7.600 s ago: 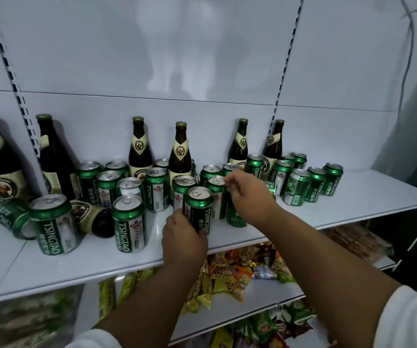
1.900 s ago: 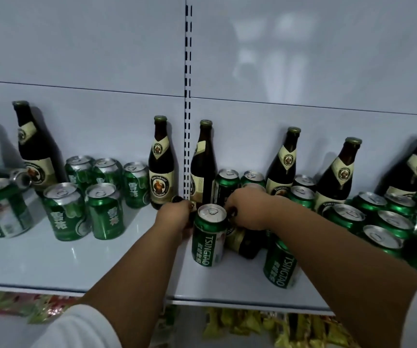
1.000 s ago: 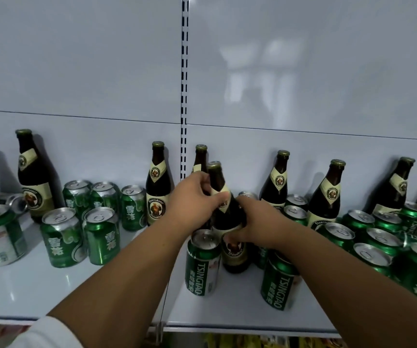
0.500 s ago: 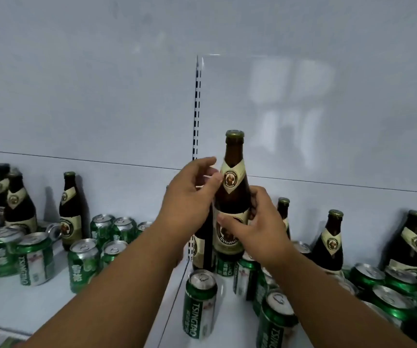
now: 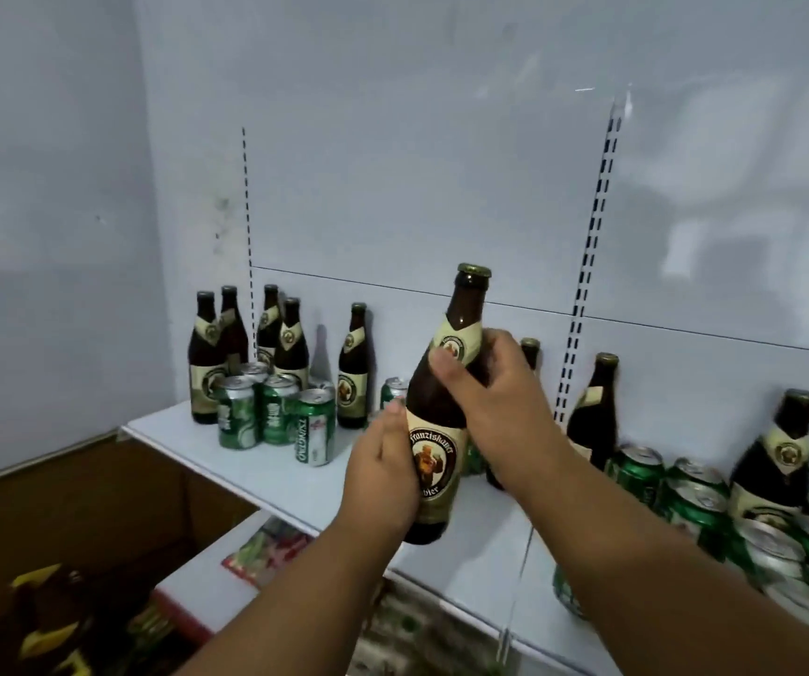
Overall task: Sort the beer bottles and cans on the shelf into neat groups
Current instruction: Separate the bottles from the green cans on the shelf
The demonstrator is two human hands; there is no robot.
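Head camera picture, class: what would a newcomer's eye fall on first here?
First, the brown beer bottle held up in mid-frame above the white shelf, the left hand round its body and the right hand at its shoulder. Next, the cluster of bottles and green cans at the shelf's far left end.

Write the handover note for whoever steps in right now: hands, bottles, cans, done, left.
Left hand grips the lower body of the held bottle; right hand grips its shoulder. It is off the shelf, tilted slightly.
Done: four bottles stand clustered at the far left end, a fifth close by.
Left: set this bottle with them; move the bottles on the right over; the cans in front of the cluster and the cans at right remain mixed among the bottles.
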